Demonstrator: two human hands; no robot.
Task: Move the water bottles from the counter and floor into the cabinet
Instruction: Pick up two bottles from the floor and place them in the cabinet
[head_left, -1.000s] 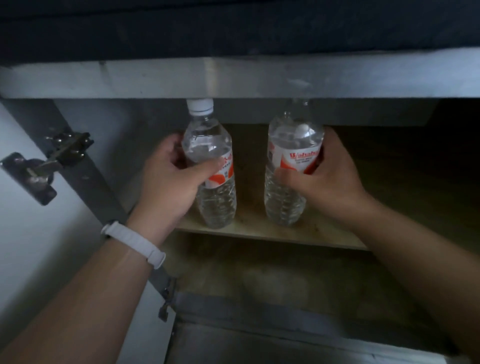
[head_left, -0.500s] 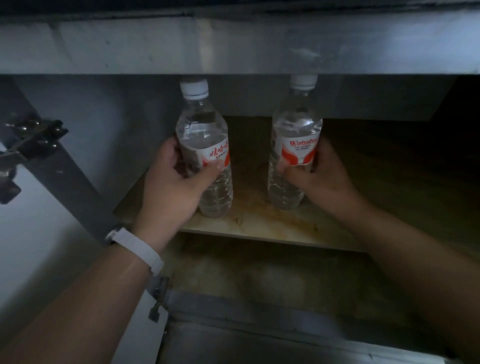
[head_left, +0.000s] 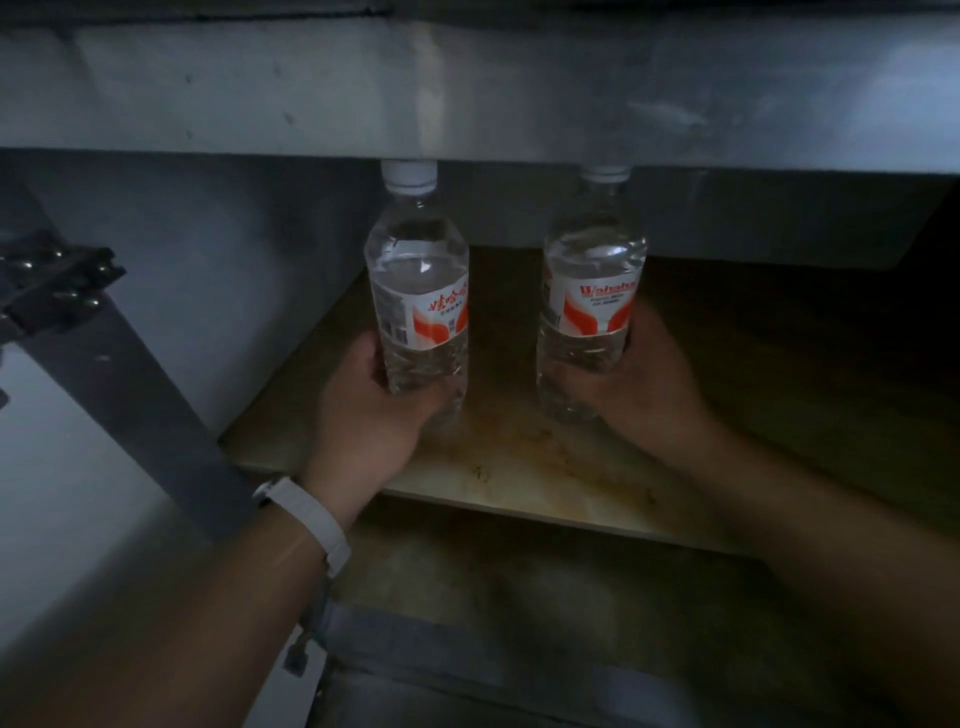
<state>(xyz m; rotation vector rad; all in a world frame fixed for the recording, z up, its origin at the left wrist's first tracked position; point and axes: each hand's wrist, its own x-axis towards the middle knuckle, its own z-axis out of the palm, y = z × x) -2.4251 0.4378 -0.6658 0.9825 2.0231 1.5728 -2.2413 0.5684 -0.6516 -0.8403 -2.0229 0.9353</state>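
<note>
Left hand (head_left: 363, 410) wraps the lower body of the left water bottle (head_left: 418, 296); right hand (head_left: 641, 384) likewise grips the right water bottle (head_left: 592, 296). Both bottles stand upright above the hands, on the cabinet shelf (head_left: 545, 478).

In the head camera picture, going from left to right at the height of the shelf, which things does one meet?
Door hinge → left hand → left bottle, which it grips → right bottle → right hand, which grips that one. Both bottles stand upright on the wooden shelf.
</note>
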